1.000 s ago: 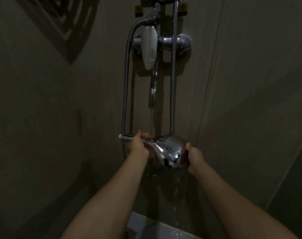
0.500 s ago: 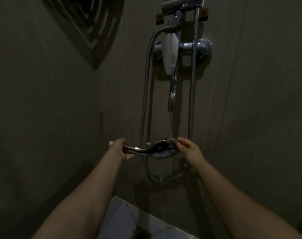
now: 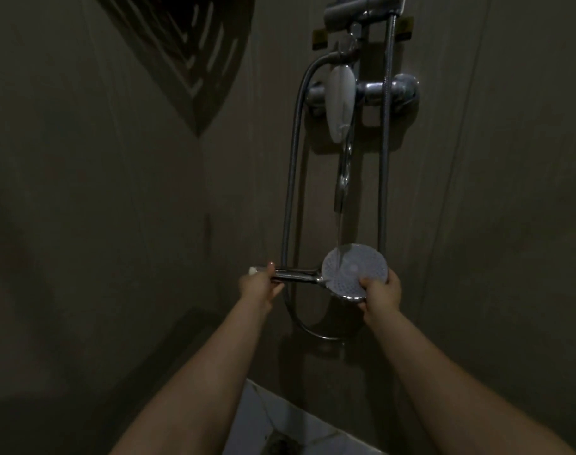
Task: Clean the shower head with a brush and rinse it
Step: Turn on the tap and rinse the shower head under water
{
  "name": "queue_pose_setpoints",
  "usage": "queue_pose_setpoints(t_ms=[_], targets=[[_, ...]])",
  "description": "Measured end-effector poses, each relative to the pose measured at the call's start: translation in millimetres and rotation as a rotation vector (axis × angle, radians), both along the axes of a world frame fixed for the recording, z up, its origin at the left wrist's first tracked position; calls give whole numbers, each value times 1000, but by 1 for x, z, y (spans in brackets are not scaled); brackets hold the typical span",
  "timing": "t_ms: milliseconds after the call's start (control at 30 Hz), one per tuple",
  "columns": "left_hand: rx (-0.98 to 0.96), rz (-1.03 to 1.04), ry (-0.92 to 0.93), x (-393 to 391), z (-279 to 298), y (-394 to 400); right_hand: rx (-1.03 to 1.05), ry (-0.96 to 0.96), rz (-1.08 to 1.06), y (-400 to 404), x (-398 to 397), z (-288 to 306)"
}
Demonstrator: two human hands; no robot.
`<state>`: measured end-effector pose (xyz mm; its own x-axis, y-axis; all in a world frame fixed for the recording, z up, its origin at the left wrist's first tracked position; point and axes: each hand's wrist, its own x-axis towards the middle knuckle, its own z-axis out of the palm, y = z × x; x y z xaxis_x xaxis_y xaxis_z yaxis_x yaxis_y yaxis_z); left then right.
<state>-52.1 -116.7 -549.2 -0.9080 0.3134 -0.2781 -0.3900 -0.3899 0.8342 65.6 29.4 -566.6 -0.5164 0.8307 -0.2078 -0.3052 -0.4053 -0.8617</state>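
Observation:
The chrome shower head (image 3: 349, 269) is held level in front of the wall, its round white nozzle face turned up towards me. A thin stream of water (image 3: 340, 234) falls from the tap spout (image 3: 344, 174) onto that face. My left hand (image 3: 259, 286) grips the chrome handle, with a white brush end (image 3: 253, 270) sticking out to the left of its fingers. My right hand (image 3: 382, 289) holds the lower right rim of the head, thumb on the nozzle face.
The mixer tap with a white lever (image 3: 339, 103) is fixed to the wall above. A metal hose (image 3: 291, 178) loops down on the left and a second hose (image 3: 384, 159) hangs on the right. A shelf's shadow (image 3: 185, 50) falls on the left wall. The white tiled floor (image 3: 280, 425) lies below.
The shower head has been rolled over from its chrome back facing me to its white nozzle face up under the stream. My right hand shifted onto the lower rim.

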Motion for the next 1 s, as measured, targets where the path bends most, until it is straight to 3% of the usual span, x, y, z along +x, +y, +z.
queue_pose_setpoints(t_ms=[133,333,433,533,667,833,1000], targets=[[64,46,15,13,3,19,34,24,-101,-1,10,-4],[42,-84,-59,33,-18,54,197,-3,-190,33,50,-12],[-11,-137,56,38,-29,68,239,17,-237,45,61,-13],[-45,-135,142,44,-28,72,161,33,-228,51,65,-15],[273,-249,-84,54,-13,82,-25,18,-158,47,62,-19],[252,-264,-85,75,-10,105,-91,-19,-236,36,64,-29],[267,-91,-16,52,-5,94,-54,2,-327,47,84,-36]])
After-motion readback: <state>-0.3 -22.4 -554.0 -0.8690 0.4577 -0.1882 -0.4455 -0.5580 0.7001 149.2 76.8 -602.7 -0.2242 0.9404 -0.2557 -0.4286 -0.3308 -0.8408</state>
